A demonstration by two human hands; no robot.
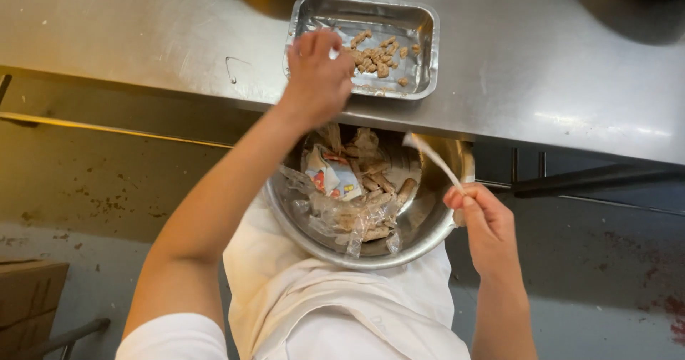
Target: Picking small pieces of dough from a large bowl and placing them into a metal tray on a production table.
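- Steel counter (542, 67) fills the upper part of the head view; its front edge runs across the middle, with a stained floor (78, 189) below it at left and right.
- Foil tray (421, 53), rectangular and shallow, rests on the counter close to the front edge; small tan pieces (377, 54) lie loosely grouped in its middle and right part, with a few strays near the rim.
- Left hand (317, 82) reaches up over the counter edge to the tray's left end; fingers curled and closed together, fingertips at the tray's near-left corner. Whether anything is pinched between them cannot be told.
- Round steel bowl (428, 239) sits below the counter edge, against the person's white apron (321, 303); its far rim is hidden under the counter.
- Inside the bowl: crumpled clear wrappers (335, 214), a printed packet (332, 178) with red and blue marks, and several tan sticks (378, 185) among the plastic.
- Right hand (485, 224) hovers over the bowl's right rim, thumb and forefinger pinched shut on a thin pale strip (432, 156); the remaining fingers are folded loosely.
- Strip rises from the pinch toward the upper left, tilted, its free end just below the counter edge and above the bowl.
- Cardboard box (28, 296) stands on the floor at lower left, well apart from both hands.
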